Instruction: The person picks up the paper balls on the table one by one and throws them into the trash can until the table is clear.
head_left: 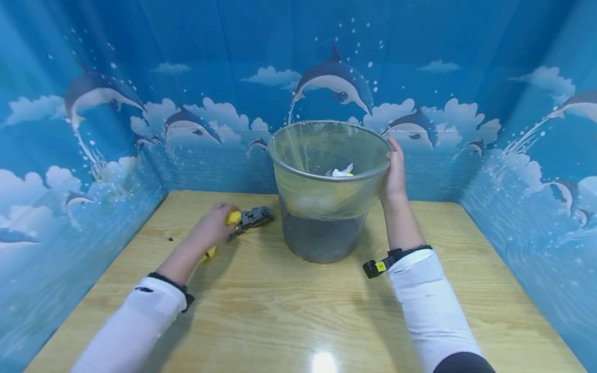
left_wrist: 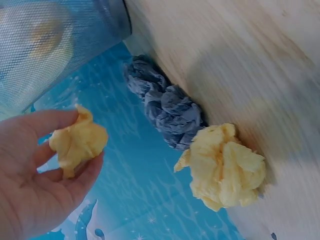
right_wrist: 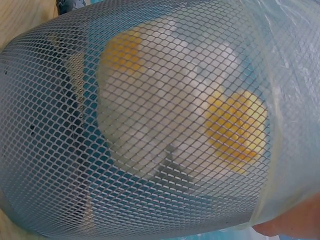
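Note:
Between thumb and fingers my left hand holds a crumpled yellow paper ball, raised to the left of a mesh wastebasket. Below it on the table lie dark grey crumpled paper and a second yellow crumpled ball, side by side. My right hand grips the basket's rim on its right side. A thin translucent liner bag folds over that rim and hangs partway down the outside. Through the mesh, in the right wrist view, white crumpled paper and yellow pieces show inside the bag.
The basket stands upright near the back of the wooden table. A blue dolphin-print curtain encloses the back and both sides. A tiny dark speck lies on the table at the left.

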{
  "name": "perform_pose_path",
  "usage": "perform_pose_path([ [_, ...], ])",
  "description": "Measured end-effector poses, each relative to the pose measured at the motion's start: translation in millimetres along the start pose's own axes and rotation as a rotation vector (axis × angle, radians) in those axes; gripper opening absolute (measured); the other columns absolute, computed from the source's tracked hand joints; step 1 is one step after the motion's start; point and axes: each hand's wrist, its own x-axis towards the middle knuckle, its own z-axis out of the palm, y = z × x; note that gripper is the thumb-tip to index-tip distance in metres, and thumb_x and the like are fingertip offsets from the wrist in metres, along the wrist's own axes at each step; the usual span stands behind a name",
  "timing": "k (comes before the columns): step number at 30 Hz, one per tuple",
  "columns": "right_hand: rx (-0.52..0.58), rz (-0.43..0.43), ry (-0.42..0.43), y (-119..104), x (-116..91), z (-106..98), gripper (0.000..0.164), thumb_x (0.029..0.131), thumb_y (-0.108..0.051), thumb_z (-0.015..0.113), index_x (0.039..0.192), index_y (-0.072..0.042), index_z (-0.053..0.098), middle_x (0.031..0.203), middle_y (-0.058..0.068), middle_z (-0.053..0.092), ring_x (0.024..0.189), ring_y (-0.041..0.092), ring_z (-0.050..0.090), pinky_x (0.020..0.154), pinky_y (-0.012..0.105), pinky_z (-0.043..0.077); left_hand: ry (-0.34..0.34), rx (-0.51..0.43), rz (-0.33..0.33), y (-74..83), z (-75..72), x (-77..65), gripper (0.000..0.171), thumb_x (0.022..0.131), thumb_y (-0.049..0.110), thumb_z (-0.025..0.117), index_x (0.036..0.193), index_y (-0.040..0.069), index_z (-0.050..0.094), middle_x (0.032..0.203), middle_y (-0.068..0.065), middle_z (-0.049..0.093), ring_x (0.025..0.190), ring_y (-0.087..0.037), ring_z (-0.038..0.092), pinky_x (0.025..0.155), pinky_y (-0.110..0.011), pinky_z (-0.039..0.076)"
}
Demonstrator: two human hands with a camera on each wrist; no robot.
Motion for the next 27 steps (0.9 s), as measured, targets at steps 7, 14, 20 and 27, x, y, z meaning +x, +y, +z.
perform_pose_path([
  [7, -0.018, -0.014, 0.008, -1.5, 0.7, -0.3, 0.059, 0.096, -0.025, 0.026, 0.154, -0.022, 0.020, 0.161, -0.002, 0.010, 0.142, 0.020, 0.023, 0.117, 0.035, 0.019, 0.131, -0.124, -0.035, 13.2, -14.2, 13.2, 0.052, 0.091, 0.011, 0.060, 0.140, 0.000, 0.046, 0.138, -0.029, 0.044, 0.118, -0.044, 0.049, 0.094, -0.056, 0.045],
  [14, -0.021, 0.003, 0.011, 1.4, -0.5, 1.3, 0.059, 0.096, -0.025, 0.026, 0.154, -0.022, 0.021, 0.161, -0.002, 0.012, 0.142, 0.019, 0.025, 0.116, 0.035, 0.020, 0.215, -0.201, -0.053, 27.6, -28.8, 21.0, 0.052, 0.093, 0.012, 0.060, 0.142, 0.004, 0.045, 0.142, -0.026, 0.041, 0.123, -0.042, 0.046, 0.097, -0.057, 0.043],
  [20, -0.027, 0.000, 0.012, 1.9, 0.0, 1.5, 0.059, 0.096, -0.026, 0.027, 0.154, -0.023, 0.021, 0.161, -0.003, 0.012, 0.142, 0.019, 0.023, 0.117, 0.035, 0.019, 0.317, -0.284, -0.053, 41.9, -43.5, 26.9, 0.052, 0.093, 0.016, 0.061, 0.142, 0.008, 0.046, 0.145, -0.021, 0.040, 0.129, -0.040, 0.042, 0.101, -0.055, 0.041],
  [27, -0.021, -0.003, 0.013, 2.0, 0.6, 1.9, 0.059, 0.095, -0.025, 0.026, 0.154, -0.022, 0.022, 0.161, -0.002, 0.011, 0.143, 0.019, 0.022, 0.117, 0.036, 0.018, 0.381, -0.336, -0.041, 56.5, -55.8, 35.2, 0.053, 0.094, 0.021, 0.061, 0.143, 0.012, 0.045, 0.146, -0.016, 0.041, 0.130, -0.035, 0.043, 0.101, -0.050, 0.043],
])
